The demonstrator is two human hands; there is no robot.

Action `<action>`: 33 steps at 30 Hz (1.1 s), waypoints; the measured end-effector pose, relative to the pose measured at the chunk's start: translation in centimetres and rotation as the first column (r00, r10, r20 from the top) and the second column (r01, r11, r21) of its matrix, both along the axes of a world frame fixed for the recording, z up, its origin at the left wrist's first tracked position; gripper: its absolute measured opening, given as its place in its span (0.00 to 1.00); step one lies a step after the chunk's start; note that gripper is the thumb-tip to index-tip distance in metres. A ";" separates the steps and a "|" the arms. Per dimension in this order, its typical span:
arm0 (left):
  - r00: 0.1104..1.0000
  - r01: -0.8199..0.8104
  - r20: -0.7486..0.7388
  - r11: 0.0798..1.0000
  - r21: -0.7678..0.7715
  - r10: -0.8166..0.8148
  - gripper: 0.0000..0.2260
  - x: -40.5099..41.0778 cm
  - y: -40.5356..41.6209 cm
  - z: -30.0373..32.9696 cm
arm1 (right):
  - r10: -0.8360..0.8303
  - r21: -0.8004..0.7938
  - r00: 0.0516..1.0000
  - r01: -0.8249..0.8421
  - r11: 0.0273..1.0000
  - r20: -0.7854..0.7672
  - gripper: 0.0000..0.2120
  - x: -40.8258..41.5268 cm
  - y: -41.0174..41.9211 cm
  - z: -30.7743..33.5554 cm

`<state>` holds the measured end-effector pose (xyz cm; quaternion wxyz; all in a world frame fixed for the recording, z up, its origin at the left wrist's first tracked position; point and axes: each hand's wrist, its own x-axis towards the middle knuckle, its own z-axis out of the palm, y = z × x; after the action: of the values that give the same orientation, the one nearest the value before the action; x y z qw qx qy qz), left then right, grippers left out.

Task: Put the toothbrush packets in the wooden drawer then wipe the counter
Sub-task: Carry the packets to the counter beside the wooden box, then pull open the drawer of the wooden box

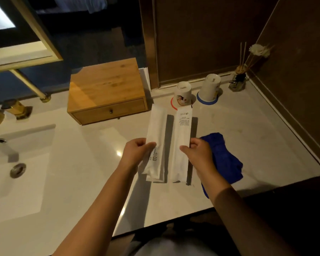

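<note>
left hand point(137, 152) pinches left packet point(155, 137) | right hand point(198, 152) pinches right packet point(182, 141)

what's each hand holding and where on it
The left hand pinches a white toothbrush packet at its left edge, below mid-length. The right hand pinches a second white packet at its right edge, similarly.

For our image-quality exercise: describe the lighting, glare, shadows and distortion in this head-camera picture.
Head view: dim, warm lighting; small glare spots on the counter; each toothbrush packet casts a dark shadow to its right; wide-angle bending tilts the wooden drawer box and walls; the far background is dark.
</note>
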<state>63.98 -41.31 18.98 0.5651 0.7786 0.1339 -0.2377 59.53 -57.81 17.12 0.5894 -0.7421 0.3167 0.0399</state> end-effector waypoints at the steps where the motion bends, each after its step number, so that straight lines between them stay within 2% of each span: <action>1: 0.999 0.013 -0.041 1.000 -0.023 -0.014 0.06 0.4 -0.3 -0.6 | -0.018 -0.021 1.000 0.018 1.000 -0.011 0.11 0.2 0.0 -0.4; 3: 0.996 0.011 -0.092 0.996 -0.084 -0.019 0.11 1.0 -0.9 -1.5 | -0.060 -0.055 0.998 0.060 0.997 -0.002 0.16 0.5 0.0 -0.9; 4: 0.994 0.016 -0.103 0.996 -0.088 -0.025 0.10 1.3 -1.1 -1.9 | -0.078 -0.067 0.997 0.078 0.995 0.013 0.17 0.6 0.0 -1.1; 10: 0.988 0.105 -0.114 0.994 -0.013 -0.105 0.07 4.1 -3.2 -3.4 | -0.107 -0.225 0.994 0.112 0.968 0.037 0.16 2.2 -0.5 -1.4; 13: 0.972 0.236 -0.024 0.963 0.133 -0.235 0.11 5.1 -4.3 -3.6 | -0.119 -0.297 0.993 0.120 0.947 0.021 0.20 3.1 -0.9 -1.4; 16: 0.917 0.362 0.038 0.868 0.339 -0.397 0.09 6.0 -5.4 -3.8 | -0.063 -0.421 0.998 0.051 0.905 -0.016 0.23 3.4 -0.9 -1.6; 18: 0.879 0.371 0.093 0.794 0.482 -0.467 0.11 6.2 -5.8 -3.8 | 0.000 -0.571 0.993 -0.066 0.818 -0.115 0.24 3.3 -1.0 -1.4; 20: 0.851 0.331 0.159 0.746 0.577 -0.501 0.23 5.6 -5.8 -3.6 | 0.060 -0.677 0.975 -0.192 0.711 -0.213 0.24 2.9 -1.2 -1.1; 22: 0.819 0.328 0.202 0.726 0.604 -0.538 0.36 4.1 -5.5 -3.3 | 0.129 -0.744 0.970 -0.241 0.623 -0.205 0.24 1.7 -1.4 -0.9; 23: 0.793 0.349 0.213 0.711 0.610 -0.572 0.39 3.1 -5.4 -3.2 | 0.176 -0.780 0.969 -0.246 0.575 -0.176 0.25 1.0 -1.4 -0.9; 25: 0.707 0.416 0.204 0.631 0.654 -0.677 0.40 0.7 -5.1 -3.1 | 0.322 -0.835 0.933 -0.301 0.461 -0.160 0.26 -0.5 -1.7 -1.3; 27: 0.632 0.479 0.157 0.542 0.691 -0.759 0.40 -1.6 -4.8 -3.3 | 0.475 -0.812 0.838 -0.463 0.355 -0.269 0.27 -1.7 -2.3 -1.9; 30: 0.560 0.520 0.092 0.436 0.735 -0.823 0.42 -3.6 -4.4 -4.5 | 0.581 -0.714 0.713 -0.635 0.296 -0.393 0.26 -3.0 -3.1 -3.0; 33: 0.534 0.486 0.102 0.403 0.776 -0.839 0.40 -4.1 -4.1 -5.3 | 0.591 -0.705 0.678 -0.667 0.242 -0.438 0.27 -3.5 -3.6 -3.5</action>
<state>59.85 -45.45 13.69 0.1095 0.9387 -0.2708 -0.1832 56.01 -61.39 13.64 0.0874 -0.9850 -0.0047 0.1484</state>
